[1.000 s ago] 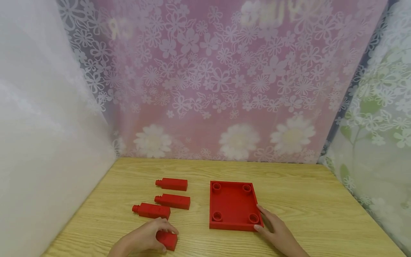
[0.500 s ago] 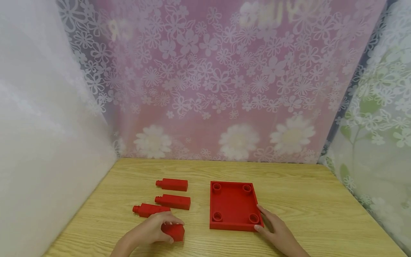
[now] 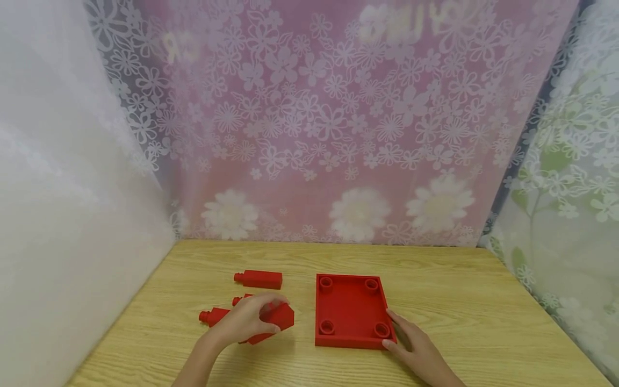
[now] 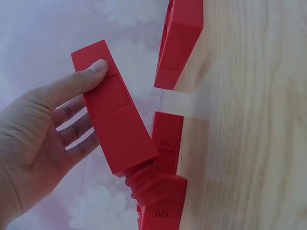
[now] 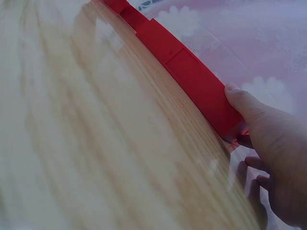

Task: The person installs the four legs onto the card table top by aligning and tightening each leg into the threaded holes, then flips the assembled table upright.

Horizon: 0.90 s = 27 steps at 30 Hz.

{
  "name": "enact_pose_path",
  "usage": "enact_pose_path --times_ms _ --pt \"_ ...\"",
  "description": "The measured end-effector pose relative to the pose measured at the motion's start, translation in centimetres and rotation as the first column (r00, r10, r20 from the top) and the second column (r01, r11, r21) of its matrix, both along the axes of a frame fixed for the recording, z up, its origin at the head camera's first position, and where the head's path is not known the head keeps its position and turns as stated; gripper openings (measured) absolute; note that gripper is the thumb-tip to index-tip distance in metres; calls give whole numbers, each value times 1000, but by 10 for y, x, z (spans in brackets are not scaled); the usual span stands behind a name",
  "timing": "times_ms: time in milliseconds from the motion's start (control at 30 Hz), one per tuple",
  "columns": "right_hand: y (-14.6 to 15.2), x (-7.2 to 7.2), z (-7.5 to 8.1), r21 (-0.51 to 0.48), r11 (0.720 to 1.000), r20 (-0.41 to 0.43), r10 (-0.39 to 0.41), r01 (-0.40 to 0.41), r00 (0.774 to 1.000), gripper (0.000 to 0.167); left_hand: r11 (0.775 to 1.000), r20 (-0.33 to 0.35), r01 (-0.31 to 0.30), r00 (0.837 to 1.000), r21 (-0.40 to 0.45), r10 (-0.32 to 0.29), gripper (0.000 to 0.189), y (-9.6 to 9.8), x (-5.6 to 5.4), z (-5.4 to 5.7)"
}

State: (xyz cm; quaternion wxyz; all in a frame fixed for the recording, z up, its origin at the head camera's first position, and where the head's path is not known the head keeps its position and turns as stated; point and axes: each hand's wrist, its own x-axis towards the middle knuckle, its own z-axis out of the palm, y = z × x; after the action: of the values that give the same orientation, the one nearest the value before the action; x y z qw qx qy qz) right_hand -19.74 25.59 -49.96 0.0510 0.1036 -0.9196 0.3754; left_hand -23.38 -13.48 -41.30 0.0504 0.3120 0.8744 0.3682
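My left hand [image 3: 244, 322] grips a red square-sided table leg [image 3: 282, 316] with a threaded end. The left wrist view shows this leg [image 4: 120, 129] slanting above the table, thumb on one face, fingers behind, thread pointing down. Partly covered by that hand are two matching legs, a middle one [image 3: 238, 301] and a nearer one [image 3: 214, 317]. A third loose leg [image 3: 261, 279] lies behind them. To the right sits a red square table top [image 3: 353, 306], its rim raised and a round socket at each corner. My right hand [image 3: 416, 349] holds its near right corner between thumb and fingers.
Everything lies on a light wood-grain table [image 3: 459, 301]. A pink flowered curtain [image 3: 329, 118] hangs along the back edge, with a white sheet [image 3: 72, 188] at the left and a pale flowered sheet [image 3: 575, 177] at the right.
My left hand has lifted the leg from the near part of the table and carried it forward and right, tilting it. The right hand and the table top stay put.
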Motion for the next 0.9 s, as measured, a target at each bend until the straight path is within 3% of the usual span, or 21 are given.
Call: enact_pose_path --times_ms 400,633,900 --pt "0 0 -1 -6 1000 3 6 -6 1000 68 999 -81 -20 996 29 22 49 28 -20 13" --pt "-1 2 2 3 1000 -27 9 -9 1000 67 997 -121 -63 990 50 69 50 43 -32 20" --pt "0 0 -1 3 1000 -70 11 -11 998 66 979 -104 -133 983 154 150 52 57 -43 23"
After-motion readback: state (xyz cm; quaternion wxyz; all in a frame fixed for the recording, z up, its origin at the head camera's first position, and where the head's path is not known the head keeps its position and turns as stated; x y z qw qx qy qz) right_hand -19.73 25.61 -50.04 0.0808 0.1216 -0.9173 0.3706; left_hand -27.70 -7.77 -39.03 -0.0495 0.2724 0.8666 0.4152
